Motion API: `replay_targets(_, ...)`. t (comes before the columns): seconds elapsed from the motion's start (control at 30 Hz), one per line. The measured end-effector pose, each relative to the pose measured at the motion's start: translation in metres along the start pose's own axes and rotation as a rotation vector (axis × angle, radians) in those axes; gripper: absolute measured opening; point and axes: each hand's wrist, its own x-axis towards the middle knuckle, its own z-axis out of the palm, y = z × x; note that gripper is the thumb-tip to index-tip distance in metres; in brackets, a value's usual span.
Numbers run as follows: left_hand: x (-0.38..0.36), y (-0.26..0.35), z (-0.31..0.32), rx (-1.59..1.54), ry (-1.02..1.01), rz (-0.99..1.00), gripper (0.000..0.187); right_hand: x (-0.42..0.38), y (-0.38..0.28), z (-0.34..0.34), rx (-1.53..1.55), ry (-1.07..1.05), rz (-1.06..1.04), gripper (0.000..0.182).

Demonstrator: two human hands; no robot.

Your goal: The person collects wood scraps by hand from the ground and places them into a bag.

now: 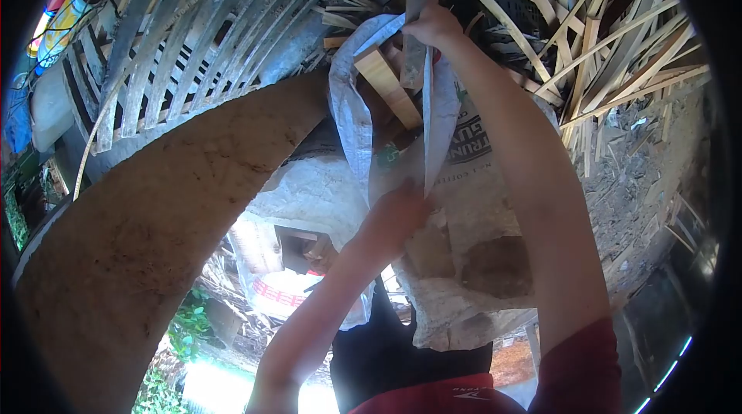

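A pale woven sack [352, 116] with dark printed lettering stands in front of me, its mouth spread apart. Inside the mouth a light cut wood block [388, 88] leans at a slant. At the far side of the opening, my right hand [434, 23] is closed around a flat grey wood piece [414, 58], which points down into the sack. My left hand [398, 217] is closed at the near edge of the sack mouth, apparently gripping the fabric. Its fingertips are partly hidden and blurred.
A weathered slatted wooden rack [193, 43] lies at the upper left. Long thin wood strips [610, 43] are heaped at the upper right. A broad, brown-stained curved sheet [178, 190] crosses the left side. Another whitish bag with red print [278, 290] sits below.
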Motion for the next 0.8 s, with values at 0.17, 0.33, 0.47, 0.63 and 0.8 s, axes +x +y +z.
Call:
replay_targets(0.17, -0.003, -0.003, 0.000, 0.295, -0.021, 0.086, 0.023, -0.020, -0.004, -0.005, -0.094, -0.008, 0.054, 0.090)
replay_targets(0.33, -0.004, 0.022, -0.004, 0.439, -0.057, -0.242, 0.035, -0.059, -0.001, -0.021, -0.004, 0.104, -0.165, 0.080)
replay_targets(0.47, 0.002, 0.018, -0.017, 0.310, -0.224, -0.158, 0.031, -0.093, -0.007, -0.038, -0.025, 0.156, -0.331, 0.078)
replay_targets(0.63, -0.008, 0.011, -0.018, 0.211, -0.063, 0.035, 0.026, -0.094, -0.005, -0.034, 0.143, 0.236, -0.316, 0.070)
replay_targets(0.8, -0.009, 0.011, -0.012, 0.214, -0.069, 0.030, 0.028, -0.072, 0.016, -0.035, 0.574, 0.075, -0.280, 0.044)
